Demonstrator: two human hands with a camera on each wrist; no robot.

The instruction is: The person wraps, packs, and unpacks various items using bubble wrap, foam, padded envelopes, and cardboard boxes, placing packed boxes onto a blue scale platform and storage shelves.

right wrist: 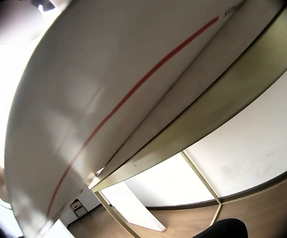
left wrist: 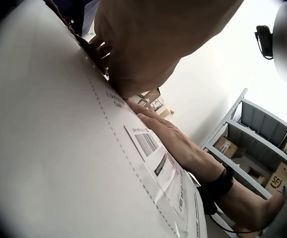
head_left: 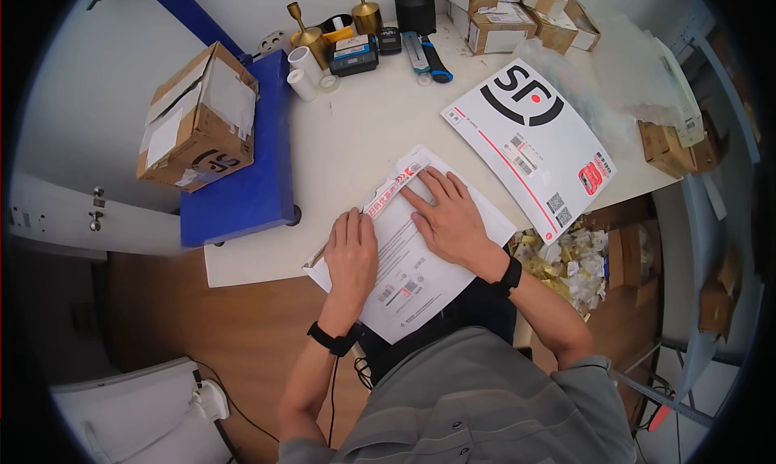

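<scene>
A white cardboard document envelope (head_left: 408, 282) lies slanted at the table's front edge, partly over the person's lap. Red print runs along the strip (head_left: 393, 191) at its far edge. My left hand (head_left: 353, 250) rests its straight fingers on the left part of that strip. Spread out flat, my right hand (head_left: 453, 221) presses on the envelope, fingertips at the strip's right end. The left wrist view shows the envelope close up with a barcode label (left wrist: 156, 158). A red line (right wrist: 133, 89) crosses its surface in the right wrist view, where the right hand is hidden.
Another white envelope (head_left: 517, 132) with SF print lies at the right. A carton (head_left: 198, 116) sits on a blue stand (head_left: 279, 165) at the left. Along the back are tape rolls (head_left: 303, 72), a box cutter (head_left: 436, 60) and small boxes (head_left: 501, 27). Paper scraps (head_left: 566, 262) fill the floor at right.
</scene>
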